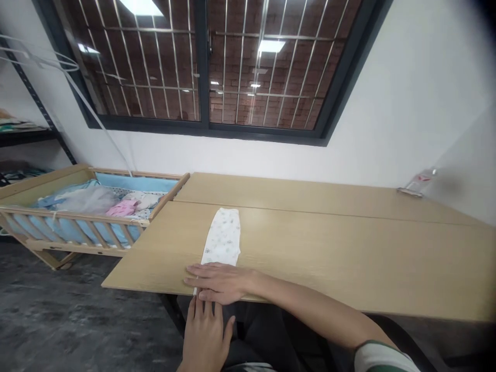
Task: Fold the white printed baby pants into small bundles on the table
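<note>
The folded white garment [222, 238] lies lengthwise on the wooden surface [349, 248], its near end at the front edge. The right hand [219, 282] rests flat across that near end, fingers [196, 274] stretched out and close together, pressing down and gripping nothing. The left hand [205, 336] comes up from below the edge, fingers straight, their tips tucked under the right hand; I cannot tell whether they have hold of the cloth. A wooden crib [77, 243] with blue lining stands to the left.
</note>
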`<action>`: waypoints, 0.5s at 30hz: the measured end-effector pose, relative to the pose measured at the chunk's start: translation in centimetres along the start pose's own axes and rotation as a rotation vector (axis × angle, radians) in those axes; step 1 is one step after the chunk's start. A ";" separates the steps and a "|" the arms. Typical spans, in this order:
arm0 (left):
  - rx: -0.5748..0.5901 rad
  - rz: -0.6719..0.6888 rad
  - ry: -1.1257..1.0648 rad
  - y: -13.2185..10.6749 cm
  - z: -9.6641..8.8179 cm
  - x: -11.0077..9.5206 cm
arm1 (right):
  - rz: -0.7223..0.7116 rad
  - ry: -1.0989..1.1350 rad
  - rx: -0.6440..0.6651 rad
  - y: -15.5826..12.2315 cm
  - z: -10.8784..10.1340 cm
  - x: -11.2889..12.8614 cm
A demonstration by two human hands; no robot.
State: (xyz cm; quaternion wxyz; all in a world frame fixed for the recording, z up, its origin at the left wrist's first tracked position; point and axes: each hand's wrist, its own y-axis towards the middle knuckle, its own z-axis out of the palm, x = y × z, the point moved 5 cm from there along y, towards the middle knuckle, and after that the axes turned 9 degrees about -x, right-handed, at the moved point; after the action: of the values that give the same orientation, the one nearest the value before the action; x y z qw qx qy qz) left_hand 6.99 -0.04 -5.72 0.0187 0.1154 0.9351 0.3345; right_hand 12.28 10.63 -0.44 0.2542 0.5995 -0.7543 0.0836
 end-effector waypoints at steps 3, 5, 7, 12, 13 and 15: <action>0.021 0.016 0.006 -0.1 0.4 0.5 | 0.089 -0.010 0.027 -0.5 0.6 -1.8; 0.008 0.024 0.023 -0.1 0.5 0.8 | 0.146 -0.043 0.002 -0.4 0.0 -4.0; -0.005 0.035 0.033 -0.2 0.7 1.0 | 0.206 -0.086 -0.023 0.0 -1.1 -6.6; -0.043 0.062 0.053 -0.8 1.2 1.1 | 0.369 -0.201 -0.067 1.4 -3.8 -14.3; -0.058 0.072 0.063 -0.9 1.3 1.2 | 0.395 -0.226 -0.077 1.6 -4.3 -15.8; -0.087 0.091 0.085 -1.0 1.5 1.1 | 0.446 -0.275 -0.107 2.1 -5.3 -18.6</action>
State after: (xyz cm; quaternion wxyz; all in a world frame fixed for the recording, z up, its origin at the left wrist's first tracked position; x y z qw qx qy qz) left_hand 5.86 0.42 -7.50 -0.0311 0.1425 0.9135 0.3797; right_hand 14.66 29.53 -4.56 0.1562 0.4099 -0.8985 0.0153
